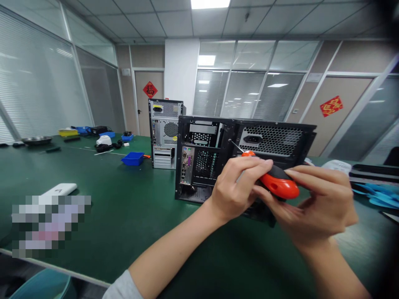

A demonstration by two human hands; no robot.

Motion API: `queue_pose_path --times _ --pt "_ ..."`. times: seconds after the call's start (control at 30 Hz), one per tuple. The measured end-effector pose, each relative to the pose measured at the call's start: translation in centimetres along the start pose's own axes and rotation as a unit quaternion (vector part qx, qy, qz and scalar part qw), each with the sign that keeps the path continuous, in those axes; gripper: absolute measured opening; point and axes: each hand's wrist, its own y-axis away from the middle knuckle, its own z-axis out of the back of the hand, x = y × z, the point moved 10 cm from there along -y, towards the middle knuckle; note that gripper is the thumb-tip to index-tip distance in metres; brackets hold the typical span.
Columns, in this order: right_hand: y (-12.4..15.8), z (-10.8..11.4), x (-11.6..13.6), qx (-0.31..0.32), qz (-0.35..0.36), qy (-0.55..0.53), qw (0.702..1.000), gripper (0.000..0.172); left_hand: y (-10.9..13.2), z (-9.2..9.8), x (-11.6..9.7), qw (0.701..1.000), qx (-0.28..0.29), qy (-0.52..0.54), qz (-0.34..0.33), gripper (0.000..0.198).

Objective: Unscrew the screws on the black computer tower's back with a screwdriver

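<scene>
Cool, fairly even indoor light; a ceiling panel (210, 3), high above the fingers (260, 166), glows overexposed white. Beyond the fingertips, glass partitions (246, 93) carry bright rectangular reflections. The open cavities of the black computer case (229, 128), just past the fingers, sink into shadow, while the screwdriver (282, 185) between them shows vivid orange. Below them the green table (118, 232) darkens; a pale glare spreads beneath the right hand (324, 203), which looks slightly soft. Wide-angle distortion tilts the walls outward at both sides. Dark, blurred vignetting fills the corner up and right of the fingers — and pixel blocks mask a patch far to their left.
</scene>
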Motion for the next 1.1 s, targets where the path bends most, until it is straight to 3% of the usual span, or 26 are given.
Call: queue_pose_path --times 0.3,0.6,1.1 --pt "-0.1 0.1 1.3 -0.006 0.051 -0.055 0.997 0.047 -0.4 0.5 0.4 1.000 -0.001 -0.011 -0.001 0.024" --pt "0.2 -0.3 2.1 0.010 0.103 -0.030 0.994 0.065 -0.9 1.3 0.4 0.999 -0.024 -0.040 -0.007 0.018" --pt "0.3 -0.4 2.0 0.025 0.125 -0.039 0.991 0.067 -1.0 1.4 0.7 1.000 -0.022 -0.020 -0.009 0.020"
